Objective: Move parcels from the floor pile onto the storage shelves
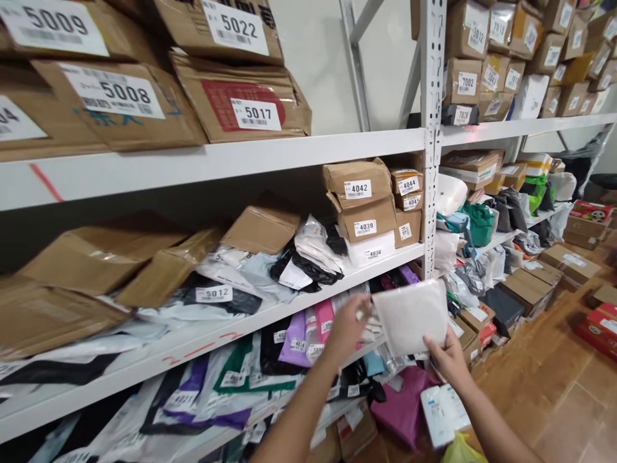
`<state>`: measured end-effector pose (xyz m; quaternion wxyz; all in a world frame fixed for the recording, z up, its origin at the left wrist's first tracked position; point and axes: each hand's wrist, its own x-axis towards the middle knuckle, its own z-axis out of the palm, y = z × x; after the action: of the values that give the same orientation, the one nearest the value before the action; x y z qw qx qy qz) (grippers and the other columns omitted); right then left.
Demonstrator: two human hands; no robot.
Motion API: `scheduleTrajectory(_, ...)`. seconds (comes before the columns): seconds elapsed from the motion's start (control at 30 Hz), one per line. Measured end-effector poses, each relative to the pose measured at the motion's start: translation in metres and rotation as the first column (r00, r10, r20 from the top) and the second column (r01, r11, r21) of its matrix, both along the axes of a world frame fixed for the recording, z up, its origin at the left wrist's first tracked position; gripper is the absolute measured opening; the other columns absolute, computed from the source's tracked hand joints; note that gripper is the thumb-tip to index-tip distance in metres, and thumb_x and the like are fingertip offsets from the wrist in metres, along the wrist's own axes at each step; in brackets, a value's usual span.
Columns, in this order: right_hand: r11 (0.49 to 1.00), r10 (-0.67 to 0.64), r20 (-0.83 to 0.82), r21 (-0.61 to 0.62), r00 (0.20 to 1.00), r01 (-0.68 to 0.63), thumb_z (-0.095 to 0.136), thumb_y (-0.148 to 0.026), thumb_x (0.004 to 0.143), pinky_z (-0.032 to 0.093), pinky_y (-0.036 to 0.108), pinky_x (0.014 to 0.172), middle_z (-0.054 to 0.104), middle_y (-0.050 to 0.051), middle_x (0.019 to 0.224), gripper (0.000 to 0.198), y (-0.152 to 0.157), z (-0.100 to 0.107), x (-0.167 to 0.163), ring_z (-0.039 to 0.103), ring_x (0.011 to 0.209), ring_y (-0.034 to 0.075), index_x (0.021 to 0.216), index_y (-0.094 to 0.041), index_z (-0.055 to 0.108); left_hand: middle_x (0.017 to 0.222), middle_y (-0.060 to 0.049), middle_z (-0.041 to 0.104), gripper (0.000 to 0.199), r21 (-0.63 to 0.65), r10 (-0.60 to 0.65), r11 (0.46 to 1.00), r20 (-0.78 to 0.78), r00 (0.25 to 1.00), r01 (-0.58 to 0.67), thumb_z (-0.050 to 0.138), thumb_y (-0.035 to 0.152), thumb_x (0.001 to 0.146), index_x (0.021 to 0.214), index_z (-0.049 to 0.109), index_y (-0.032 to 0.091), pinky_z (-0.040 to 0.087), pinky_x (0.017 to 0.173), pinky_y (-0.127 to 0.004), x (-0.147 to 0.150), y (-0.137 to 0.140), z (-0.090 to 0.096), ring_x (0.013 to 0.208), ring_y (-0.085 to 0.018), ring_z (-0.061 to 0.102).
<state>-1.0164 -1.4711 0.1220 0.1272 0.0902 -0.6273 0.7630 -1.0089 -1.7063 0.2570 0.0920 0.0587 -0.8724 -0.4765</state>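
Note:
A flat white parcel (409, 318) hangs in front of the shelves, tilted a little, with no label on the side facing me. My right hand (447, 354) grips its lower right corner, thumb over the front face and the fingers mostly behind. At its left edge, my left hand (351, 325) has curled fingers that appear to pinch the parcel's side; the fingertips are partly blurred. Behind the parcel stand the shelf post and bagged packages. Just above my left hand, on the middle shelf, are a white box labelled 4038 (369, 249) and a carton labelled 4039 (366, 218).
White metal shelving (308, 151) runs left to right, loaded with numbered cartons such as 5017 (255, 112). Bagged parcels (187, 392) crowd the lower shelf. A magenta bag (402, 405) and a white-and-blue box (441, 415) lie low. Cartons (569, 263) stand on the wooden floor (554, 360).

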Motion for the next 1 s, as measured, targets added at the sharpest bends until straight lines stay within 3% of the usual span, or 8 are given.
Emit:
scheduleTrajectory(0.1, 0.987, -0.141, -0.118, 0.058, 0.983, 0.149, 0.087, -0.063, 0.073, 0.059, 0.033, 0.067, 0.078, 0.007, 0.084, 0.047, -0.015, 0.021, -0.008, 0.068, 0.074, 0.024, 0.090, -0.020, 0.078, 0.163, -0.023, 0.050, 0.059, -0.350, 0.111, 0.918, -0.222, 0.969, -0.185, 0.046, 0.018, 0.094, 0.152, 0.055, 0.006, 0.020, 0.135, -0.048, -0.032, -0.045, 0.074, 0.158, -0.035, 0.037)
scheduleTrajectory(0.2, 0.954, -0.198, -0.374, 0.140, 0.906, 0.266, 0.078, -0.052, 0.088, 0.051, 0.032, 0.057, 0.068, 0.004, 0.067, 0.035, -0.041, 0.051, -0.012, 0.059, 0.060, 0.020, 0.072, -0.021, 0.074, 0.155, -0.032, 0.055, 0.067, -0.836, 0.050, 0.503, -0.224, 0.973, -0.218, 0.049, 0.014, 0.092, 0.155, 0.044, -0.007, 0.028, 0.130, -0.047, -0.066, -0.065, 0.116, 0.149, -0.038, 0.047)
scheduleTrajectory(0.23, 0.945, -0.202, -0.466, 0.140, 0.862, 0.297, 0.074, -0.046, 0.092, 0.051, 0.032, 0.058, 0.067, 0.004, 0.067, 0.034, -0.052, 0.060, -0.014, 0.059, 0.061, 0.019, 0.069, -0.021, 0.073, 0.151, -0.033, 0.057, 0.070, -0.900, 0.028, 0.393, -0.191, 0.981, -0.186, 0.056, 0.017, 0.090, 0.154, 0.045, -0.009, 0.031, 0.127, -0.046, -0.077, -0.066, 0.122, 0.144, -0.039, 0.052)
scheduleTrajectory(0.27, 0.939, -0.200, -0.545, 0.131, 0.814, 0.319, 0.071, -0.040, 0.095, 0.051, 0.032, 0.059, 0.067, 0.004, 0.069, 0.033, -0.065, 0.069, -0.015, 0.060, 0.062, 0.019, 0.068, -0.022, 0.072, 0.147, -0.034, 0.060, 0.073, -0.925, 0.015, 0.349, -0.158, 0.987, -0.153, 0.063, 0.019, 0.086, 0.151, 0.048, -0.009, 0.035, 0.124, -0.046, -0.087, -0.065, 0.125, 0.140, -0.040, 0.055)
scheduleTrajectory(0.4, 0.929, -0.190, -0.737, 0.079, 0.649, 0.362, 0.062, -0.023, 0.099, 0.056, 0.032, 0.063, 0.073, 0.006, 0.082, 0.018, -0.117, 0.087, -0.027, 0.068, 0.072, 0.020, 0.093, -0.023, 0.079, 0.128, -0.035, 0.072, 0.055, -0.936, 0.057, 0.337, -0.085, 0.995, -0.099, 0.065, 0.014, 0.081, 0.133, 0.067, -0.003, 0.052, 0.101, -0.049, -0.120, -0.061, 0.124, 0.123, -0.044, 0.066)
scheduleTrajectory(0.6, 0.872, -0.180, -0.844, 0.100, 0.505, 0.478, 0.051, -0.016, 0.101, 0.063, 0.039, 0.082, 0.080, 0.012, 0.112, 0.041, -0.177, 0.085, -0.050, 0.075, 0.097, 0.025, 0.135, -0.024, 0.071, 0.122, -0.030, 0.077, 0.042, -0.928, 0.090, 0.371, -0.008, 0.996, -0.041, 0.068, 0.028, 0.086, 0.118, 0.079, 0.005, 0.058, 0.094, -0.042, -0.140, -0.084, 0.150, 0.118, -0.040, 0.073)
scheduleTrajectory(0.83, 0.741, -0.043, -0.718, 0.443, 0.694, 0.505, 0.051, -0.019, 0.096, 0.062, 0.045, 0.092, 0.076, 0.015, 0.131, 0.052, -0.222, 0.092, -0.084, 0.072, 0.104, 0.031, 0.145, -0.020, 0.067, 0.130, -0.025, 0.075, 0.048, -0.881, 0.128, 0.469, -0.001, 0.992, -0.062, 0.063, 0.033, 0.091, 0.130, 0.073, 0.007, 0.058, 0.089, -0.030, -0.145, -0.105, 0.172, 0.123, -0.034, 0.073)
scheduleTrajectory(1.0, 0.685, 0.070, -0.573, 0.623, 0.817, 0.378, 0.057, -0.012, 0.089, 0.060, 0.044, 0.096, 0.078, 0.014, 0.123, 0.059, -0.255, 0.126, -0.126, 0.071, 0.106, 0.032, 0.147, -0.020, 0.065, 0.128, -0.024, 0.077, 0.052, -0.844, 0.139, 0.527, -0.023, 0.990, -0.093, 0.063, 0.039, 0.094, 0.132, 0.069, 0.005, 0.058, 0.086, -0.028, -0.141, -0.108, 0.186, 0.118, -0.032, 0.076)
